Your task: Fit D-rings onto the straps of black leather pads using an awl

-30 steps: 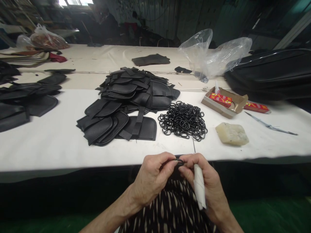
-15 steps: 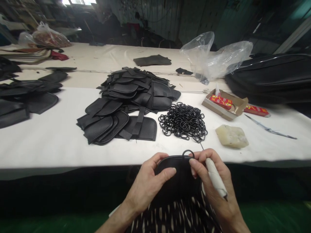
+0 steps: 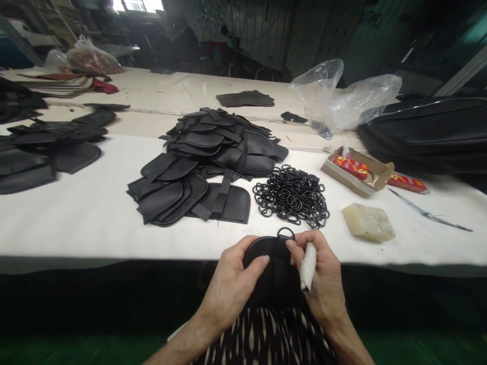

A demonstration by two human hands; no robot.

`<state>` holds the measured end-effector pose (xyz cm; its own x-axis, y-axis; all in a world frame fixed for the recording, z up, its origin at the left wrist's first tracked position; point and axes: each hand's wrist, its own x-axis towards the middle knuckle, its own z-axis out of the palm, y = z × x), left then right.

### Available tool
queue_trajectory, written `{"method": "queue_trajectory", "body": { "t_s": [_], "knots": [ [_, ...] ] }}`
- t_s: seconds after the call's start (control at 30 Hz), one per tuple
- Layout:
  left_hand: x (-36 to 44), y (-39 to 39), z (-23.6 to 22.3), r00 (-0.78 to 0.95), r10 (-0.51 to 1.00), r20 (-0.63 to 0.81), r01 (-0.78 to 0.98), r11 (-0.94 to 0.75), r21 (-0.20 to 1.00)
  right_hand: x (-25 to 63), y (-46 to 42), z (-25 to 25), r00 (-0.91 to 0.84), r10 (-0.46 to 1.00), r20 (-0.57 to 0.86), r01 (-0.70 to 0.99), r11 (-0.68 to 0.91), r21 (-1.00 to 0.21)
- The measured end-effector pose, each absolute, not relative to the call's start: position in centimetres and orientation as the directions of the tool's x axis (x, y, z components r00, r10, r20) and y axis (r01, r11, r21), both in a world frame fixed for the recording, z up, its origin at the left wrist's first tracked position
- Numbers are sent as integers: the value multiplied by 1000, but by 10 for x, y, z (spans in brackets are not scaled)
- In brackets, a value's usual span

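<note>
My left hand is closed around the left edge of a black leather piece, thumb on its near face. A black D-ring stands up at the top edge of this piece, by a strap running down its face. My right hand pinches the strap beside the ring. It also holds an awl with a white-wrapped handle; the tip is hidden. Just beyond the hands lies a heap of black D-rings, with a pile of similar black leather pieces to its left.
On the right are a yellowish wax-like block, a cardboard tray with red boxes, and a thin metal tool. Farther back lie a clear plastic bag and a large black item. More black pieces lie left.
My right hand has moved slightly left and turned, so the awl handle now points more toward me and its tip has gone from sight. The camera view has shifted a little.
</note>
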<state>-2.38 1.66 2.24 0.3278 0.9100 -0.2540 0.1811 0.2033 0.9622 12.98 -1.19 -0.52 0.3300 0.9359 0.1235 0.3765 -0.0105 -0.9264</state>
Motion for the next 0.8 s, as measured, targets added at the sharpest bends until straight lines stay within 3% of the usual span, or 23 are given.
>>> {"method": "queue_trajectory", "body": {
  "t_s": [0.17,0.27,0.33,0.53,0.8],
  "knots": [
    [-27,14,5,159,985,62,483,-133,866,127,-4,-20,111,848,519,785,245,-569],
    [-25,13,-4,193,905,378,636,-409,654,125,-1,-26,55,812,581,845,272,-460],
    [-22,13,-6,246,825,509,669,-524,527,125,0,-28,35,800,599,873,267,-408],
    [-13,17,-13,399,719,569,626,-667,404,126,0,-26,37,782,622,910,231,-345],
    [-15,19,-20,568,622,539,620,-754,216,142,-20,-33,14,775,632,803,367,-469]
  ]
}}
